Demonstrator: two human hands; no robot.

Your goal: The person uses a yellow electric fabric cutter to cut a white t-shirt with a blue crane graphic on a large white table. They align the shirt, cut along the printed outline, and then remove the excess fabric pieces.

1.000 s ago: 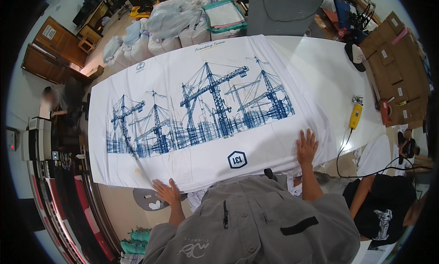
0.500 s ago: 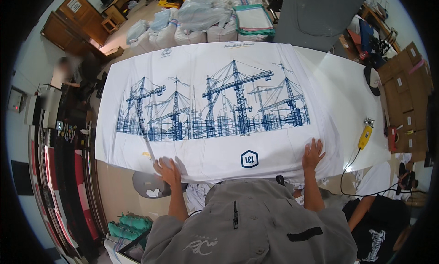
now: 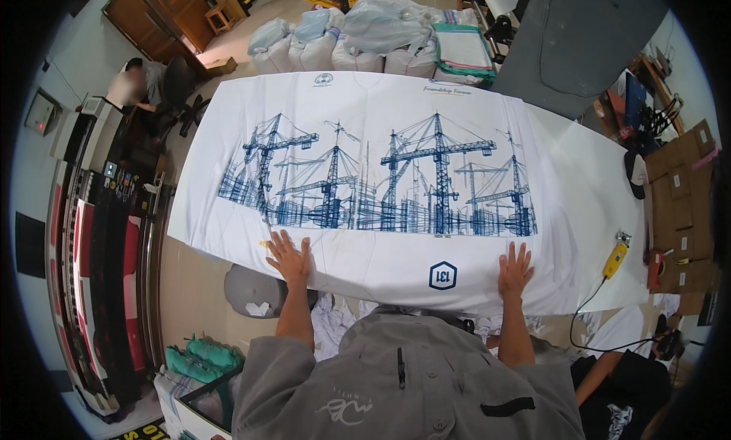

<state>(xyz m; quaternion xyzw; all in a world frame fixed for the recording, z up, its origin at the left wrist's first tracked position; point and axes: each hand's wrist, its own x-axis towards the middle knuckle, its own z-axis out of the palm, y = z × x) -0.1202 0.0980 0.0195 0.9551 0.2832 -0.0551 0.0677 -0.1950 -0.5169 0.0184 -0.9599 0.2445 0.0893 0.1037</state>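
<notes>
A white fabric sheet (image 3: pixel 365 265) printed with blue cranes and scaffolding spreads over the table (image 3: pixel 601 181). My left hand (image 3: pixel 293 257) lies on it with fingers spread, just under the print's left half, touching a creased part. My right hand (image 3: pixel 516 268) rests on the fabric below the print's right end, fingers apart, to the right of a small hexagonal mark. To the right of the sheet, a yellow corded electric cutting tool (image 3: pixel 615 257) lies on the table's white top.
Stacked sacks (image 3: pixel 358 59) stand beyond the table. A person (image 3: pixel 152 86) sits at the far left near a large printer (image 3: pixel 87 249). A co-worker's arm (image 3: pixel 601 375) shows at lower right. Cardboard boxes (image 3: pixel 678 211) line the right; green bundles (image 3: pixel 194 356) lie lower left.
My left hand has moved from the sheet's near edge farther onto it, toward the print. My right hand has shifted slightly inward along the fabric. The whole view has shifted too.
</notes>
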